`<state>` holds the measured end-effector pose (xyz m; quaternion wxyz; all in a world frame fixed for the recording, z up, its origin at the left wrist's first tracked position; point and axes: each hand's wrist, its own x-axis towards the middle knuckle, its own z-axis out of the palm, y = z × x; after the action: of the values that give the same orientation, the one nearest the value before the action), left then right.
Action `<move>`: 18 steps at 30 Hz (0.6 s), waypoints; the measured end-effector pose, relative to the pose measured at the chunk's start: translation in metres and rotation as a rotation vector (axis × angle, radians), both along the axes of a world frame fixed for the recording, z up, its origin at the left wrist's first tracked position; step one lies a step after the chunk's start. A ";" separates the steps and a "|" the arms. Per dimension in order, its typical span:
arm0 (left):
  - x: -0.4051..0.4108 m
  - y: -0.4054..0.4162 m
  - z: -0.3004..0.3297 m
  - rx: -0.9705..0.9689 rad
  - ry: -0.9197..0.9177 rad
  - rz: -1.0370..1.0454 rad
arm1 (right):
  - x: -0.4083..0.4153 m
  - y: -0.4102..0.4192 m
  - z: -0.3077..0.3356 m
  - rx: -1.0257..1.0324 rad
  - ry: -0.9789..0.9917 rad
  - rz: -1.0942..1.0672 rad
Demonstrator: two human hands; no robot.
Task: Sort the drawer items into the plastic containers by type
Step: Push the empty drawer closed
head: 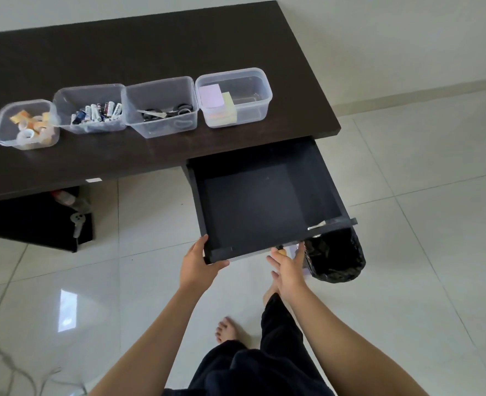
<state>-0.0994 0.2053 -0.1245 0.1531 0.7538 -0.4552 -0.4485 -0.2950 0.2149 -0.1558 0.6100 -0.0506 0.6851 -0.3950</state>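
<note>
The black drawer [264,201] is pulled out from the dark desk [156,47] and its floor looks bare. My left hand [199,264] grips the drawer's front left corner. My right hand [289,267] is at the front edge near the right, fingers spread, with nothing clearly held. Four clear plastic containers stand in a row on the desk: tape rolls [27,125], batteries [93,110], scissors [162,107] and sticky notes [233,97].
A bin lined with a black bag [336,258] stands on the floor under the drawer's right front corner. A black unit [36,221] sits under the desk at left. A cable [4,361] lies on the tiled floor. My bare feet are below the drawer.
</note>
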 end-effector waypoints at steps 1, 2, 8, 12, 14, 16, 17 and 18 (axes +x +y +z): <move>0.000 0.001 0.000 -0.004 0.009 0.007 | -0.001 0.000 0.000 -0.020 -0.005 -0.011; 0.000 0.001 0.001 -0.004 0.018 0.015 | -0.002 0.000 0.000 -0.043 0.002 -0.013; 0.003 -0.004 0.012 -0.010 0.020 0.048 | -0.002 0.000 -0.002 -0.119 0.087 0.057; 0.003 -0.008 0.014 0.005 0.024 0.059 | -0.004 -0.006 -0.004 -0.122 0.210 0.091; 0.002 -0.013 0.014 0.002 0.022 0.065 | -0.005 -0.013 -0.003 -0.123 0.244 0.132; 0.002 -0.023 0.013 -0.003 0.015 0.074 | -0.004 -0.024 -0.004 -0.134 0.218 0.148; 0.002 -0.029 0.013 -0.006 0.014 0.084 | -0.003 -0.031 -0.006 -0.127 0.198 0.144; 0.003 -0.036 0.012 -0.010 0.015 0.098 | -0.002 -0.039 -0.009 -0.127 0.198 0.166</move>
<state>-0.0966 0.1690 -0.1121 0.1822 0.7711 -0.4187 -0.4438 -0.2967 0.1759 -0.1647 0.5655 -0.1844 0.7092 -0.3786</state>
